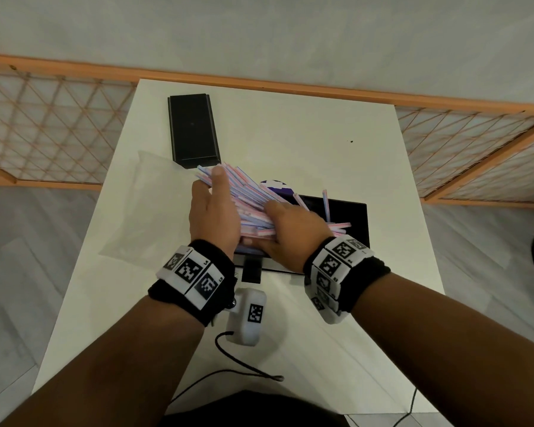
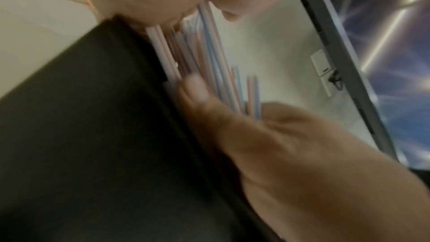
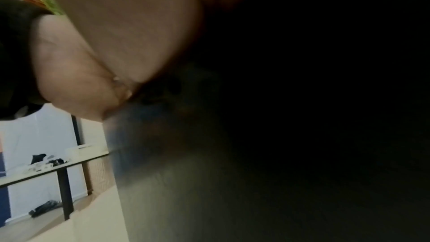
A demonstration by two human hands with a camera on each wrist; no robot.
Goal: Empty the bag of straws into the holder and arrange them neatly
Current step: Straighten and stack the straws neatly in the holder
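A thick bundle of pink, blue and white striped straws (image 1: 250, 198) lies slanted over the open black holder (image 1: 352, 223) at mid-table. My left hand (image 1: 215, 208) grips the bundle's left side, fingers stretched along it. My right hand (image 1: 290, 224) clasps its near right end. A few loose straws (image 1: 326, 204) stick up out of the holder. In the left wrist view the straws (image 2: 209, 52) run between fingers and a thumb (image 2: 195, 89), beside a black wall (image 2: 93, 126). The empty clear bag (image 1: 142, 211) lies flat at the left. The right wrist view is mostly dark and blurred.
A black lid (image 1: 193, 131) lies at the table's far left. A purple and white round thing (image 1: 275, 184) peeks out behind the straws. A white tagged device (image 1: 247, 315) with a black cord sits near the front edge. Orange lattice screens flank the table (image 1: 321, 143).
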